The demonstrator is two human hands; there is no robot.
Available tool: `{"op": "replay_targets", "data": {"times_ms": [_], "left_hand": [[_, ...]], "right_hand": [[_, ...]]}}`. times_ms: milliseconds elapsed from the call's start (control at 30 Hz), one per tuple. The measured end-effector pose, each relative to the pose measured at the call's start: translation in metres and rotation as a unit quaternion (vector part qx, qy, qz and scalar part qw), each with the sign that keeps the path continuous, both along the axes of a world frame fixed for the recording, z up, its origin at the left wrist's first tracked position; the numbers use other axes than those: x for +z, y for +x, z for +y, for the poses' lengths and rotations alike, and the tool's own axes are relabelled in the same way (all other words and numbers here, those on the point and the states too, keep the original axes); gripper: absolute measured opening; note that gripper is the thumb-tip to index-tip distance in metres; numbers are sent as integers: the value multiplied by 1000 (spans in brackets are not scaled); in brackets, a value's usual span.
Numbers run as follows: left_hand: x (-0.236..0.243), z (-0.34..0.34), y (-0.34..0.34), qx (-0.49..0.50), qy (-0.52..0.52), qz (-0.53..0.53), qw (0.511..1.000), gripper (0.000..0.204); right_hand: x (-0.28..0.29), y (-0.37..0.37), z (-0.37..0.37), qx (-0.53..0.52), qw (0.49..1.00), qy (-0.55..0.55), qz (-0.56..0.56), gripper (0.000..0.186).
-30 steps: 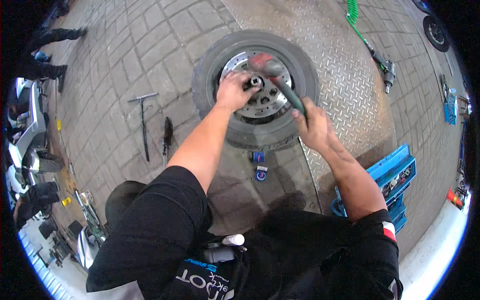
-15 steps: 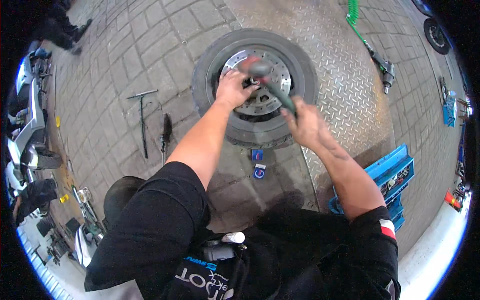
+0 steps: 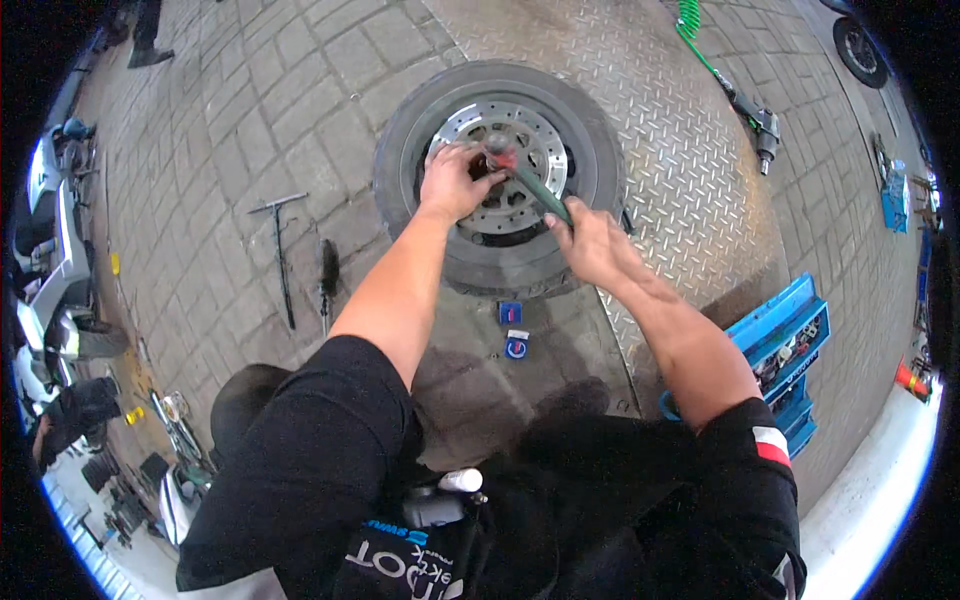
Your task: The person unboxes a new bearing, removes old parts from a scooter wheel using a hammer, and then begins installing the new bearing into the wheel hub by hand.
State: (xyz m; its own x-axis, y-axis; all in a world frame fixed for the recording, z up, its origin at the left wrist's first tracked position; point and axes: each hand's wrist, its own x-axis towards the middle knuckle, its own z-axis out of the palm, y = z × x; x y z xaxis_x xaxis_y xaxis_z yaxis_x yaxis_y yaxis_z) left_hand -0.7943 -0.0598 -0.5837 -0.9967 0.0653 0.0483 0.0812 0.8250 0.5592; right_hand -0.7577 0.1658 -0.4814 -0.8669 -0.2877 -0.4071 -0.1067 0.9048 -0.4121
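- Black shirt (image 3: 300, 430): white and blue lettering is printed at the chest, seen upside down and slanted; a white-capped item (image 3: 461, 480) shows there too.
- Blue toolbox (image 3: 775, 308): open on the floor, right of the forearm, with small metal parts inside.
- Two small blue boxes, one nearer (image 3: 516, 346) and one farther (image 3: 510, 313): on the floor just below the wheel's near edge, their print too small to tell; unmoved over the last second.
- Right hand (image 3: 592, 247): fingers wrapped closely around the green handle of a hammer (image 3: 543, 193).
- The hammer's head has dropped since half a second ago; it now sits over the hub, looking smaller and sharper.
- Left hand (image 3: 455, 183): fingers curled at the hub as before; the hammer head hides what lies between them, so I cannot tell their grip.
- Wheel (image 3: 400, 205): lying flat, brake disc (image 3: 548, 130) uppermost, across the left edge of the tread plate (image 3: 690, 190).
- Person's leg (image 3: 148, 40): by the floor's far left; two legs showed there earlier.
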Motion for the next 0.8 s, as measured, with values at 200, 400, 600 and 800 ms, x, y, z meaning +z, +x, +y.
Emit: {"op": "replay_targets", "data": {"times_ms": [200, 400, 600, 800], "left_hand": [[-10, -10, 5, 1, -14, 67, 998, 46], [-15, -5, -3, -25, -26, 59, 998, 35], [-19, -4, -3, -21, -37, 61, 997, 46], [-13, 0, 1, -17, -45, 27, 998, 60]], "right_hand": [[30, 0, -3, -2, 984, -157, 78, 39], [3, 0, 14, -21, 998, -19, -52, 41], [50, -7, 74, -71, 992, -95, 47, 40], [55, -2, 97, -93, 990, -93, 50, 43]]}}
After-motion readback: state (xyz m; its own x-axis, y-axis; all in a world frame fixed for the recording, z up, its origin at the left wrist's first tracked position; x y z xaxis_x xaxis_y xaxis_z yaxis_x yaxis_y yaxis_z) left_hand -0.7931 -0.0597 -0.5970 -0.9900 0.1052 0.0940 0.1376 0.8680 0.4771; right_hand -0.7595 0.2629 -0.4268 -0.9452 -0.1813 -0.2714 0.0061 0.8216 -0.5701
